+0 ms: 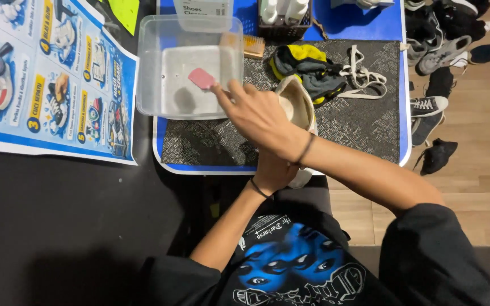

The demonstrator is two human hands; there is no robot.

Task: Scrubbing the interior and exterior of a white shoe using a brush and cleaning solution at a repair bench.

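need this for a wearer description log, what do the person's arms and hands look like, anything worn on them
Both forearms are bare. The right hand has a thin dark band around its wrist, and the left hand has a similar thin dark band at its wrist. No gloves or rings can be made out. The upper arms are covered by the loose short sleeves of a black t-shirt with a blue graphic print on the chest.

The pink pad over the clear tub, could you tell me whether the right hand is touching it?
Touching. The head view shows the right hand pinching the pink pad at its fingertips, above the clear plastic tub.
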